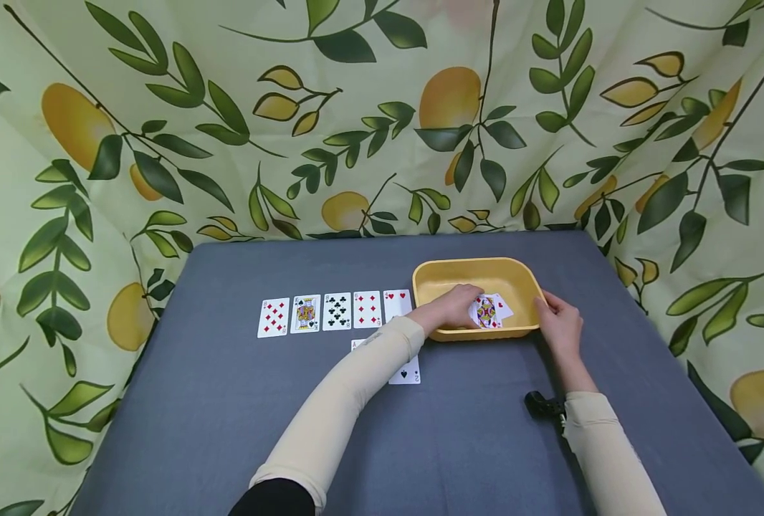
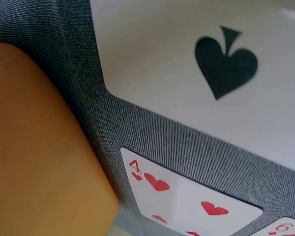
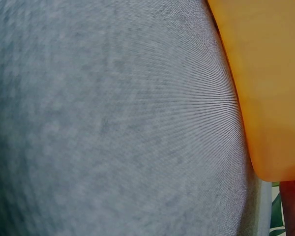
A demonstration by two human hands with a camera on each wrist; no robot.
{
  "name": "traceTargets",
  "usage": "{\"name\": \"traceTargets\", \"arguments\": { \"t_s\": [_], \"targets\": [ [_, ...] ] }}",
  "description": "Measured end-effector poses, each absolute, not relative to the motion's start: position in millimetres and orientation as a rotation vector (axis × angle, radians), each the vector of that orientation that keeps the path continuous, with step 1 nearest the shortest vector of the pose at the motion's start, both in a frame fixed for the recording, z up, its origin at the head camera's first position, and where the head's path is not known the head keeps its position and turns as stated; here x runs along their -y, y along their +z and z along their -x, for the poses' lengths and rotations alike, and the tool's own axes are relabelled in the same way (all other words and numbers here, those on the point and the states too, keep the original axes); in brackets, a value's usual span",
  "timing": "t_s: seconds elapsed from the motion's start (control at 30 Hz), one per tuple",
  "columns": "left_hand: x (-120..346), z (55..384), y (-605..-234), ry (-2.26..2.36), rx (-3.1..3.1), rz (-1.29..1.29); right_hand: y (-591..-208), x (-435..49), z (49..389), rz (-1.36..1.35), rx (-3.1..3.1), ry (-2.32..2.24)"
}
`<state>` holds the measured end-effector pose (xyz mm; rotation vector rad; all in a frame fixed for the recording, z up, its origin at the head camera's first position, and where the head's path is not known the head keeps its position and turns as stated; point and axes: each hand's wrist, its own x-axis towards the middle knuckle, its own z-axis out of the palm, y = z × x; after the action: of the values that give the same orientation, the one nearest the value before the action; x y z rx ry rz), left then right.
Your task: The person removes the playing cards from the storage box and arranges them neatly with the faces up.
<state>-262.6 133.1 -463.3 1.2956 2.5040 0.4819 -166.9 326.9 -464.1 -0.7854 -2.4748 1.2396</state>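
Observation:
My left hand reaches into a yellow plastic basket, its fingers at the left edge of several playing cards lying there. A court card and a red-suited card show on top; whether the fingers pinch a card I cannot tell. At the basket's right end my right hand grips the rim, thumb toward the inside. In the left wrist view the basket wall stands beside a spade card and a four of hearts. The right wrist view shows the basket's outer wall.
Left of the basket runs a row of face-up cards, from a diamond card to the four of hearts. Below it, a two of spades and an ace lie partly under my left sleeve. A black object sits by the right wrist.

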Motion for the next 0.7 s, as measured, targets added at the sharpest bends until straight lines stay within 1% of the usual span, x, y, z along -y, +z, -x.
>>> {"name": "traceTargets", "arguments": {
  "t_s": [0.37,0.7],
  "targets": [
    [-131.3,263.6,-465.4,0.505,-2.516,-1.300,-466.9,-324.9,168.1,0.794,2.459,1.241],
    [-131.9,263.6,-464.0,0.581,-2.520,-1.245,-465.2,-325.6,168.8,0.800,2.477,1.228]
  ]
}}
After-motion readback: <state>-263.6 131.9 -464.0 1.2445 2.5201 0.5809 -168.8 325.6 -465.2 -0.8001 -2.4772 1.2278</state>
